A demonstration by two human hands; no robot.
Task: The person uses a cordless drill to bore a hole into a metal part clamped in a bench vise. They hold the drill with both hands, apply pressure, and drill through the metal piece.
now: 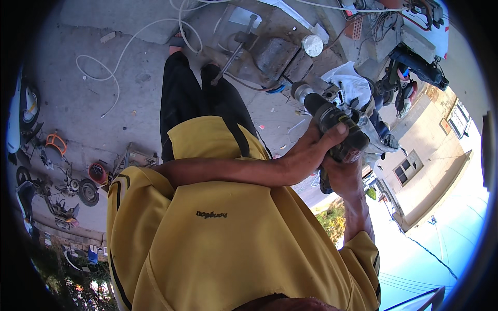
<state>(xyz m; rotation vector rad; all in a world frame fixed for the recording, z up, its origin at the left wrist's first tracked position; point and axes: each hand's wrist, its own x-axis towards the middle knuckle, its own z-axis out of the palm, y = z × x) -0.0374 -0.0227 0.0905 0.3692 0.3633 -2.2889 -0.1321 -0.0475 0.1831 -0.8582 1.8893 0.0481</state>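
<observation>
A dark cordless drill (322,111) is gripped by both of my hands, its chuck pointing up and left in the head view. My left hand (314,145) reaches across my body and closes on the drill's body, thumb lying along its near side. Wrapped round the lower, rear part of it is my right hand (340,173); its fingers are partly hidden. The thin bit runs from the chuck to a metal bench vise (277,56). Whether its tip touches the piece in the jaws I cannot tell. A long handle bar (233,62) sticks out at the vise's left.
A round pale can (312,45) stands beside the vise. Right of the drill lie a white sack (348,80) and metal parts. A white hose (116,78) loops over the concrete floor. Motorbike parts and a wheel (88,192) are at the left, a parked motorcycle (410,78) upper right.
</observation>
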